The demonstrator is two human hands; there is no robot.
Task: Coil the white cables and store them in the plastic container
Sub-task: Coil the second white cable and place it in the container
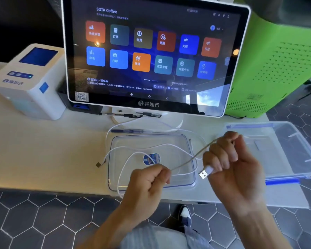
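Fingers: my right hand (228, 159) pinches the thin white USB cable (187, 161) near its metal plug (203, 174); my left hand (147, 182) is closed around the same cable farther along.
Cable: taut between my hands, the rest trailing in loose loops over the clear flat plastic lid (183, 141).
Container: clear rectangular plastic box with blue clips (298, 150), at my right on the pale countertop (43, 159), apparently empty.
Progress: early, I judge; no coil formed, nothing stored.
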